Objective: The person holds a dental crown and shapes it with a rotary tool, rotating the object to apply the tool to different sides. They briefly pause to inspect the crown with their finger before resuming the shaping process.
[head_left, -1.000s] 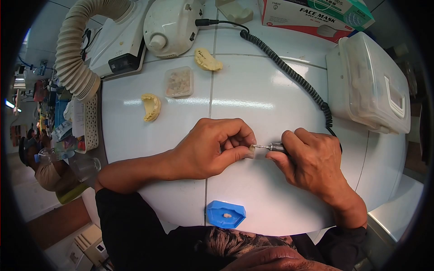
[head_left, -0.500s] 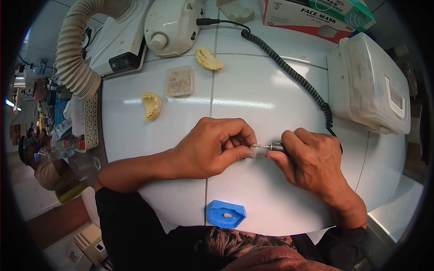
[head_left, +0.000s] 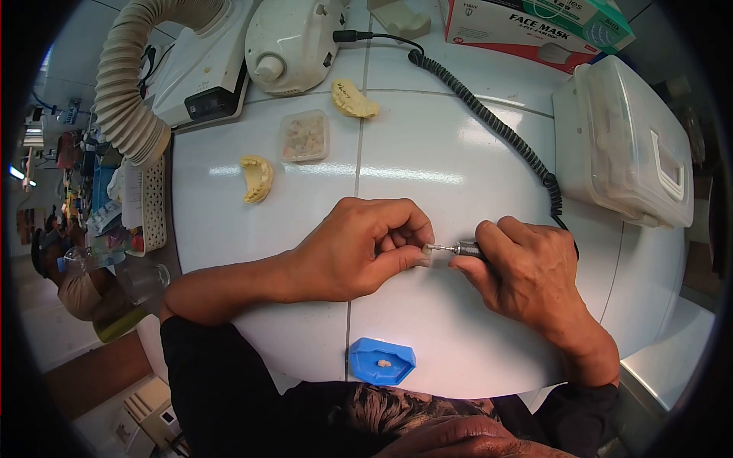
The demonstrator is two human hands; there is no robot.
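Observation:
My left hand [head_left: 366, 248] is closed in a pinch, holding a small pale piece that looks like an artificial tooth [head_left: 427, 249] between thumb and fingertips. Wrapped around a dark rotary handpiece [head_left: 467, 249] is my right hand [head_left: 527, 263]. The handpiece's thin metal bur [head_left: 441, 246] points left and meets the small tooth, or comes very close; the exact contact is too small to tell. Below the hands, close to my body, sits a blue tray [head_left: 363, 368] with another small tooth-like piece [head_left: 383, 363] in it.
Two yellow plaster dental casts [head_left: 257, 179] [head_left: 352, 99] and a clear box of small teeth [head_left: 304, 137] lie beyond my left hand. A coiled cord [head_left: 489, 120] runs from the white control unit [head_left: 294, 49]. A plastic case [head_left: 622, 145] stands right, a ribbed hose [head_left: 122, 84] left.

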